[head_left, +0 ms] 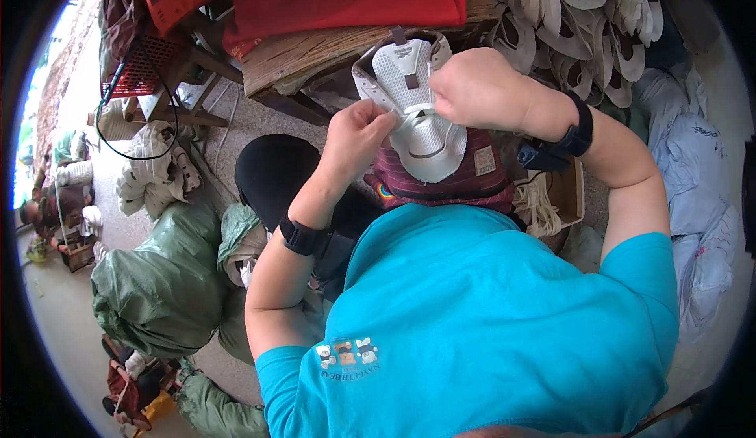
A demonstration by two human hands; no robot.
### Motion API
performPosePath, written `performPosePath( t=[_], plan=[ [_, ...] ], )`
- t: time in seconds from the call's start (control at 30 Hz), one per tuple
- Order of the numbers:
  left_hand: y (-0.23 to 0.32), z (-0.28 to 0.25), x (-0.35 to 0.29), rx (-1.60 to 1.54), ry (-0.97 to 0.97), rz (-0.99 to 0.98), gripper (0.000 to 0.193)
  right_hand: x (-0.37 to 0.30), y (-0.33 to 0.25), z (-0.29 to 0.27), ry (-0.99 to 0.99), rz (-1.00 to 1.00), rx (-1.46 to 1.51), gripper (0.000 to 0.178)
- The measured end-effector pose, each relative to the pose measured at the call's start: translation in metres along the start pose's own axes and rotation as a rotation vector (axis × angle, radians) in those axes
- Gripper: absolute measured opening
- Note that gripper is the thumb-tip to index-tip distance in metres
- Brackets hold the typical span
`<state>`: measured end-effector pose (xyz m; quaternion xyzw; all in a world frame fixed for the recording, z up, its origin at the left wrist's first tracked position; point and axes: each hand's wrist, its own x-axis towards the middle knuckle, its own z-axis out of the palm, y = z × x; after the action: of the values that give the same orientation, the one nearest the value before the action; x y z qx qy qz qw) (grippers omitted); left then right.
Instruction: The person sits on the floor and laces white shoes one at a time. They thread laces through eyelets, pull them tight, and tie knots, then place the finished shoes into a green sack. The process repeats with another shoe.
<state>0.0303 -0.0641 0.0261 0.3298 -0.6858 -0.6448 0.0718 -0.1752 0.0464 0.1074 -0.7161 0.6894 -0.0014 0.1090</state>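
Note:
A white shoe upper (429,150) with perforated panels and brown trim hangs in front of me, toe toward my body. Its tongue (394,61) stands up at the far end with a brown pull loop. My left hand (356,132) is closed, thumb and forefinger pinching the upper's left edge near the throat. Closed in a fist, my right hand (480,91) presses against the right side of the throat; what its fingers hold is hidden. A thin white strand, maybe a lace, crosses the throat between the hands. Beneath the upper lies a maroon striped cloth (441,188) over my lap.
Beyond the upper is a wooden table (307,56) with a red bag (339,9). Many white shoe uppers (583,36) hang at the far right. A box holding white laces (539,208) sits right of my lap. Green sacks (161,280) stand on the left floor.

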Motion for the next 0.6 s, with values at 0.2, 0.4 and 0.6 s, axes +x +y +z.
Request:
performPosePath(
  t=[0.2,0.4,0.6],
  plan=[
    [0.020,0.001,0.004,0.635,0.104,0.140,0.018,0.012,-0.003,0.011,-0.061,-0.111,-0.117,0.016],
    [0.047,0.005,-0.001,1.224,0.035,0.434,0.011,0.000,-0.004,-0.006,0.326,-0.303,-0.407,0.024],
    [0.060,-0.018,0.005,1.223,0.067,0.902,0.023,0.019,0.011,-0.018,0.060,-0.302,-0.223,0.030]
  ],
)
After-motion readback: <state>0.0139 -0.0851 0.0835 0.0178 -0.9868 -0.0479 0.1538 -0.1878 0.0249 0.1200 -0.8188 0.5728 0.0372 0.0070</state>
